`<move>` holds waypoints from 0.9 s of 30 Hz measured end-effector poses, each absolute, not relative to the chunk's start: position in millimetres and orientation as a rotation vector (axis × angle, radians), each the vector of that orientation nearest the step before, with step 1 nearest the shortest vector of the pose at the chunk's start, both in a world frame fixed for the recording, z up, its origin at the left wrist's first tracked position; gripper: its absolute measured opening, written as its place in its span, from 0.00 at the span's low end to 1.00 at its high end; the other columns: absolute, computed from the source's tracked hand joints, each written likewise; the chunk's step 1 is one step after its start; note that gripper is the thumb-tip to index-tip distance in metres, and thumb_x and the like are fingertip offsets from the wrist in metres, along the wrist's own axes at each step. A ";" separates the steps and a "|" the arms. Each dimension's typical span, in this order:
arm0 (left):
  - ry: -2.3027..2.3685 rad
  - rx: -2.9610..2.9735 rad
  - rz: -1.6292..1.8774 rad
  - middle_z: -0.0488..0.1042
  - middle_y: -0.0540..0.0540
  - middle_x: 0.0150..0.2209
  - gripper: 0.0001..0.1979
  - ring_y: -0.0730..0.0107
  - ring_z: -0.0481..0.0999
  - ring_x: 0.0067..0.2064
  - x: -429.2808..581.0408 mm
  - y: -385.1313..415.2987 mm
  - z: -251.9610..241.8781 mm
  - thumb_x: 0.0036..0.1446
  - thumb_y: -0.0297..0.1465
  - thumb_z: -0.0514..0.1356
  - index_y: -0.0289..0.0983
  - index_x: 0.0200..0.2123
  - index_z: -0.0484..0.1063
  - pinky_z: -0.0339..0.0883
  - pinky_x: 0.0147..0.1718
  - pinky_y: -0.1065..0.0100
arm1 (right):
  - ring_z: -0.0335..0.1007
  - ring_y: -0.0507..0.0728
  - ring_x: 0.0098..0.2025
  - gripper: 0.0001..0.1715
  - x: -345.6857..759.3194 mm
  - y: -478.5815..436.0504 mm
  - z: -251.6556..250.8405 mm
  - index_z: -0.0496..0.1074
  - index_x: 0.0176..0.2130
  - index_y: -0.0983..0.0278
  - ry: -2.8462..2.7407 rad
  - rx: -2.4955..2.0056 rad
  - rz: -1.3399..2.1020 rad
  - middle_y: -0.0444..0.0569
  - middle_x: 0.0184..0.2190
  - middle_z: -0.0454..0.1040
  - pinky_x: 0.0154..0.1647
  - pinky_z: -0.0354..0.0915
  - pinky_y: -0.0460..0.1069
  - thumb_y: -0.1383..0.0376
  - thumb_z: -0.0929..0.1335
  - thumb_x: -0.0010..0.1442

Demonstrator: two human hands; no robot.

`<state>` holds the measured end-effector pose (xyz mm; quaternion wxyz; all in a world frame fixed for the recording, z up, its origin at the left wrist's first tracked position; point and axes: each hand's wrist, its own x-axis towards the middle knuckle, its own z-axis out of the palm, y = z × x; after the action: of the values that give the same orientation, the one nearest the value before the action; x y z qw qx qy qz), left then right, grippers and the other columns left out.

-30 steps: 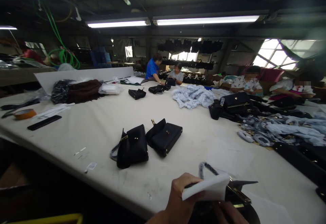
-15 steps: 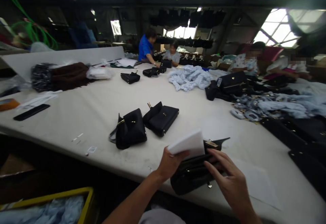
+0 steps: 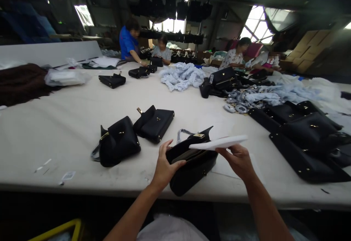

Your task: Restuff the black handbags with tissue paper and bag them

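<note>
A black handbag (image 3: 189, 177) sits tilted at the table's front edge, its top open and its flap with a gold clasp folded back. My left hand (image 3: 166, 166) grips the bag's left end, thumb over the rim and fingers on the outer side. In my right hand (image 3: 237, 158) is a flat white foam sheet (image 3: 219, 143), pinched by its right part and held over the bag's opening. The bag's handle, wrapped in clear film, stands up behind it. Two more black handbags, a nearer one (image 3: 119, 142) and a farther one (image 3: 156, 124), lie to the left.
Black bag pieces (image 3: 309, 146) are heaped at the right. Beyond them lie wrapped ring-like parts (image 3: 241, 100) and a pile of pale blue wrapping (image 3: 182, 76). Several people work across the table (image 3: 68, 124). A yellow crate (image 3: 60, 230) stands below the front edge.
The white sheet has passed from my left hand to my right. My left hand has moved onto the bag's rim. The view has turned to the right.
</note>
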<state>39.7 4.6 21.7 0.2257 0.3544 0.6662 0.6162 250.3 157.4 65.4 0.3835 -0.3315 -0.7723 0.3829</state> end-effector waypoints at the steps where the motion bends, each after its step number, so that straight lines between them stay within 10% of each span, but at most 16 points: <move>1: 1.848 0.897 1.694 0.66 0.43 0.57 0.40 0.57 0.67 0.57 42.9 5.5 18.8 0.39 0.32 0.72 0.43 0.57 0.62 0.60 0.58 0.56 | 0.70 0.58 0.33 0.16 260.3 162.7 61.3 0.75 0.32 0.64 -1.979 -0.884 1.000 0.48 0.29 0.75 0.35 0.65 0.51 0.53 0.73 0.54; 7: 1.774 0.595 1.770 0.75 0.44 0.44 0.30 0.59 0.76 0.46 62.3 16.3 6.0 0.42 0.30 0.70 0.37 0.49 0.65 0.68 0.50 0.57 | 0.69 0.58 0.33 0.16 279.1 168.5 48.8 0.76 0.33 0.63 -2.102 -0.894 1.012 0.47 0.29 0.74 0.35 0.65 0.51 0.52 0.72 0.56; 15: 1.830 0.770 1.550 0.75 0.50 0.39 0.44 0.61 0.76 0.43 67.6 7.2 16.4 0.40 0.31 0.71 0.44 0.60 0.56 0.69 0.46 0.61 | 0.69 0.58 0.37 0.13 278.4 175.7 66.0 0.75 0.32 0.63 -2.217 -0.702 1.017 0.48 0.33 0.74 0.40 0.65 0.52 0.55 0.70 0.59; 27: 2.017 0.804 1.548 0.74 0.53 0.30 0.28 0.66 0.76 0.32 80.5 7.7 17.3 0.46 0.30 0.64 0.42 0.52 0.63 0.68 0.34 0.68 | 0.66 0.57 0.37 0.11 267.7 183.6 89.2 0.76 0.37 0.60 -2.598 -0.434 0.888 0.49 0.34 0.76 0.40 0.64 0.51 0.60 0.65 0.65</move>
<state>80.5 7.7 17.3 0.2349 0.2931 0.7352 0.5643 267.7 183.6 89.2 0.1800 -0.1536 -0.9194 0.3142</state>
